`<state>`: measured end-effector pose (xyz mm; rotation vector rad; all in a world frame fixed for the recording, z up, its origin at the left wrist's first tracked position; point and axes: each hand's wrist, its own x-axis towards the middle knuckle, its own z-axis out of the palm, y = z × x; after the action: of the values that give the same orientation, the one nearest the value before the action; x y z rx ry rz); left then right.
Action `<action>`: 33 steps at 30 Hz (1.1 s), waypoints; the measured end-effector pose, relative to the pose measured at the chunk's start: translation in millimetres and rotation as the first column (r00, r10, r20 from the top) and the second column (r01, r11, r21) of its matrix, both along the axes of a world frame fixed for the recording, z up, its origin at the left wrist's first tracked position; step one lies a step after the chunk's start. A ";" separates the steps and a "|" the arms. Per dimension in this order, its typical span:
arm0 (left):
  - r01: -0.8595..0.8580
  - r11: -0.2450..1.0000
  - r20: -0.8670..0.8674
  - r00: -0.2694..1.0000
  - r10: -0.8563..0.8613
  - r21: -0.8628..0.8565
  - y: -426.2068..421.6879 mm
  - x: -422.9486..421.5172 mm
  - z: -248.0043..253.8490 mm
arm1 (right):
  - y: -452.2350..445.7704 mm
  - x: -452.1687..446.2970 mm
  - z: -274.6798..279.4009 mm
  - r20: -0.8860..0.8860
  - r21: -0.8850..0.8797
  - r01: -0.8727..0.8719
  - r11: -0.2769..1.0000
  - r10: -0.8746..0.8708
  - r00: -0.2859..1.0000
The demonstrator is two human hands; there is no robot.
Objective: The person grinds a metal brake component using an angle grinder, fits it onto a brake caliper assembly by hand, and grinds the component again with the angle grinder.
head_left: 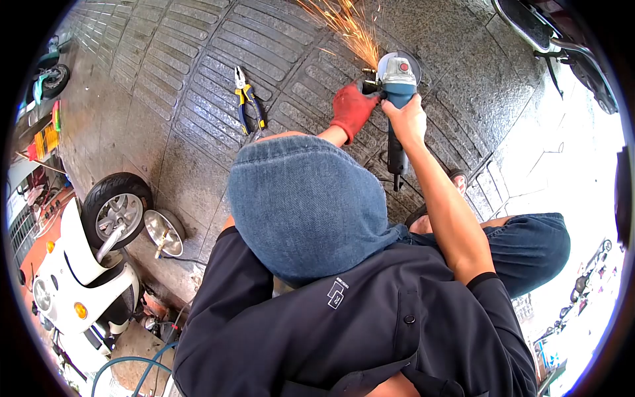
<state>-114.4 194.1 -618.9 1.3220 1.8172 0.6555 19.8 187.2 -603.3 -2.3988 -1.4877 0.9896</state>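
My right hand (408, 121), bare, is wrapped around the blue body of an angle grinder (399, 91). The grinder's disc (411, 65) sits at the far end, and its black handle points back toward me. My left hand (354, 108) wears a red glove and is closed on a small metal part (370, 81) at the left edge of the disc. The part's exact kind is too small to make out. Orange sparks (350, 30) spray up and to the left from where they meet. On the paving to the left lie pliers (246, 102) with yellow and blue handles.
At the left stand a white scooter (76, 284) and a wheel with a tyre (118, 210). A round metal lamp-like part (164, 233) lies beside the wheel. Blue hose (135, 360) curves at the lower left. Part of another motorbike (562, 46) shows at the upper right.
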 end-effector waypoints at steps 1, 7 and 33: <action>-0.009 1.000 0.042 0.999 0.009 -0.007 0.6 -0.1 4.4 | 0.0 -0.2 -0.1 0.003 -0.007 0.006 1.000 -0.006 1.000; -0.003 1.000 0.064 0.998 0.002 0.012 0.5 -0.1 -2.1 | 0.7 -1.1 1.0 0.013 -0.021 0.005 1.000 -0.005 1.000; 0.019 1.000 0.015 1.000 -0.019 -0.008 1.0 -2.8 -11.8 | 2.2 1.7 -1.6 0.011 -0.016 -0.044 0.999 0.044 0.999</action>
<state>-117.2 195.1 -630.7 1.3241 1.7911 0.6457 21.5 189.4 -605.0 -2.3964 -1.5482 1.0027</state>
